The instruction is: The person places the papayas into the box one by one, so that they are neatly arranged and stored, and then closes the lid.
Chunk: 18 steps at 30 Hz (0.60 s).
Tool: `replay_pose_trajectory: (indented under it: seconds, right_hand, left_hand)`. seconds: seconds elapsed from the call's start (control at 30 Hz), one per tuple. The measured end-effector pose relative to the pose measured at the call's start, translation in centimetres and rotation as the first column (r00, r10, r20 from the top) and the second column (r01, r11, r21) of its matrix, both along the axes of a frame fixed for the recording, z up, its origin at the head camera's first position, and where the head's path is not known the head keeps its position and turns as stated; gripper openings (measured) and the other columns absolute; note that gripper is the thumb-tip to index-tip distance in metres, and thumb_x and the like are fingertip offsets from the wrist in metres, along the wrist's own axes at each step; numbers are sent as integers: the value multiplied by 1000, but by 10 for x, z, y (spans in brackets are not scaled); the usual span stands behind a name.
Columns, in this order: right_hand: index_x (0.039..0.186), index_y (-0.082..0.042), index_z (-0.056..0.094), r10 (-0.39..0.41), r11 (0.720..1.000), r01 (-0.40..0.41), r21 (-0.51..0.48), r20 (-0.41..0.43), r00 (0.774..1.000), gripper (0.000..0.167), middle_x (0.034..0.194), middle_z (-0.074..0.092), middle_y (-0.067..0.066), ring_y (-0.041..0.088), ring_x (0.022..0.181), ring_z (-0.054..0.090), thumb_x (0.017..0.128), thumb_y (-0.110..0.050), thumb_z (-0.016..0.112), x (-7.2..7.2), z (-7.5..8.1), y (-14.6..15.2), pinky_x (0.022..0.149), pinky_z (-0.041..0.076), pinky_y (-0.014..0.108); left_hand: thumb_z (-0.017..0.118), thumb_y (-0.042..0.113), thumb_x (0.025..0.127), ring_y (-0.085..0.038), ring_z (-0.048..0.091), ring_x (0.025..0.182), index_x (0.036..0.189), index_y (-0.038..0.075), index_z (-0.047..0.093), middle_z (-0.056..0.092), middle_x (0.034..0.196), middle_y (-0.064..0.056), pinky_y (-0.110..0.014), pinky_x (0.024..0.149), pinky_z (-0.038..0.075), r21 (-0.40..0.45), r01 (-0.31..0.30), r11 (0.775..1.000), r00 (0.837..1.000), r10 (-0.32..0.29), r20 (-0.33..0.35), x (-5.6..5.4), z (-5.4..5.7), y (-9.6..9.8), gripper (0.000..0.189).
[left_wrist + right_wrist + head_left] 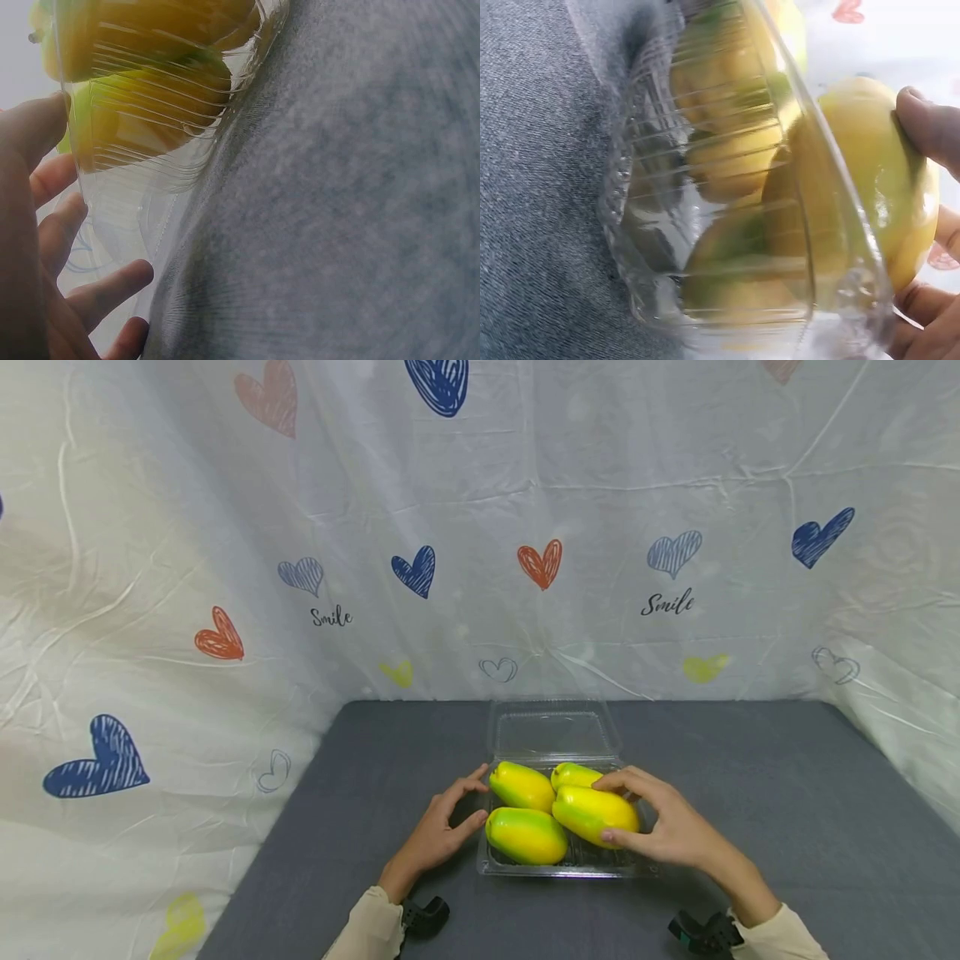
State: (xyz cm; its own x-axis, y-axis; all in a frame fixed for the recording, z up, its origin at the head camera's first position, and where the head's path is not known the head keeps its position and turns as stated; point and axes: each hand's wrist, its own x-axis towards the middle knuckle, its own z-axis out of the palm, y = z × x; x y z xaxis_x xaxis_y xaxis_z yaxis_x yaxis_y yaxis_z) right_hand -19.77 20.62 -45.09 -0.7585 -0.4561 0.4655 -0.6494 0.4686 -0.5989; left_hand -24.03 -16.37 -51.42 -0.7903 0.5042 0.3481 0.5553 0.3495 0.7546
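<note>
A clear plastic clamshell container (570, 872) holds several yellow-green mangoes, such as the one at its front left (527, 837). My right hand (675, 827) grips the right-hand mango (596, 814), thumb on its near side and fingers on its far side. In the right wrist view this held mango (877, 172) sits partly above the container's rim. My left hand (438, 833) is at the container's left side, its fingers spread and fairly straight. Fingertips of the left hand (52, 172) touch the clear wall in the left wrist view. The right-hand mango partly hides another mango (573, 774) behind it.
The container's clear lid (553, 732) stands open at the back, close to the table's far edge. Dark grey cloth covers the table (750, 777). A white curtain with printed hearts (465, 635) hangs behind and on the left. Both wrists wear black straps (425, 917).
</note>
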Motion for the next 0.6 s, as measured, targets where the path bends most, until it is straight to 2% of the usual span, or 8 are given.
replay_pose_trajectory:
  seconds: [0.13,0.3,0.6]
  right_hand:
    - [126,-33,62,-32,999,32,43,5,999,53,121,66,-14,3,100,57,80,-29,88,1,-1,-1,88,45,40]
    - [125,-35,62,-33,996,32,77,15,999,51,117,66,-16,0,95,55,81,-32,87,0,-2,-1,85,32,37]
    - [121,-34,62,-9,995,6,96,26,1000,49,115,65,-18,0,97,59,80,-36,88,-1,-5,1,89,27,37]
  left_hand:
    - [61,22,104,-27,31,155,134,23,53,34,167,2,-67,117,27,-2,-5,1000,1000,5,2,-1,0,0,31]
    - [61,22,104,-25,30,155,134,24,53,33,167,6,-66,119,26,-9,-13,1000,1000,13,11,0,0,1,31]
    - [61,20,103,-27,31,155,134,22,53,33,167,4,-66,118,27,-6,-2,1000,1000,2,0,0,2,1,32]
